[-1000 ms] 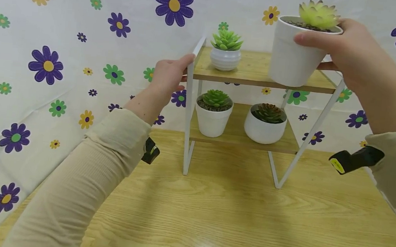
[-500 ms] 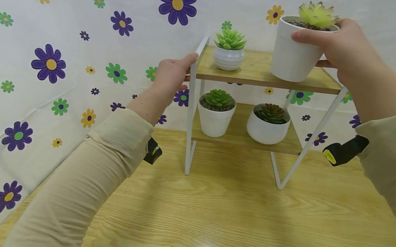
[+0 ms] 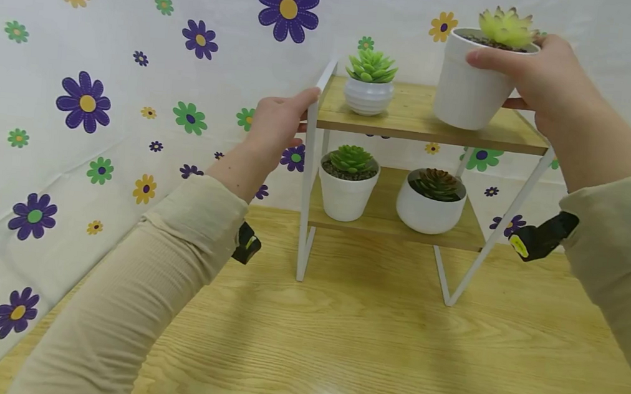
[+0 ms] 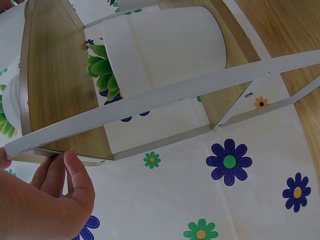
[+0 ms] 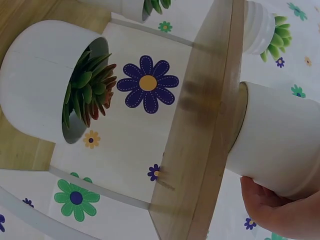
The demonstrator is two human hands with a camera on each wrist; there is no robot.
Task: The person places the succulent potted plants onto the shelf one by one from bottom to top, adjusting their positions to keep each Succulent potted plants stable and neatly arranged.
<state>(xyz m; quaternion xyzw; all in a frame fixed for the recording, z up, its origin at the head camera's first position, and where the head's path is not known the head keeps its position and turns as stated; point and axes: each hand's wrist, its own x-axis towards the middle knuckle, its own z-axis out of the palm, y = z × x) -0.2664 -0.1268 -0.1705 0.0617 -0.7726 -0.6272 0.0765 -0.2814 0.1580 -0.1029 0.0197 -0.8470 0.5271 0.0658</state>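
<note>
My right hand point(image 3: 556, 86) grips a tall white pot point(image 3: 468, 88) by its rim, thumb in front. A yellow-green succulent point(image 3: 507, 27) grows in it. The pot is over the right part of the upper board point(image 3: 407, 114) of a two-tier plant stand; whether its base touches the wood I cannot tell. My left hand point(image 3: 277, 122) holds the stand's white metal frame point(image 4: 165, 97) at the upper left corner, fingers bent under it in the left wrist view. To the left on the upper board sits a small ribbed white pot point(image 3: 368, 96) with a bright green succulent.
On the lower board point(image 3: 381, 218) stand a white pot point(image 3: 346, 193) with a green succulent and a rounded white pot point(image 3: 429, 208) with a reddish-green one. The stand is on a wood-grain table point(image 3: 337, 336). Behind hangs a white flower-print cloth point(image 3: 131, 112).
The pot in my right hand has moved back slightly, its base now farther behind the upper board's front edge. My left hand stays on the frame. The head view has shifted a little.
</note>
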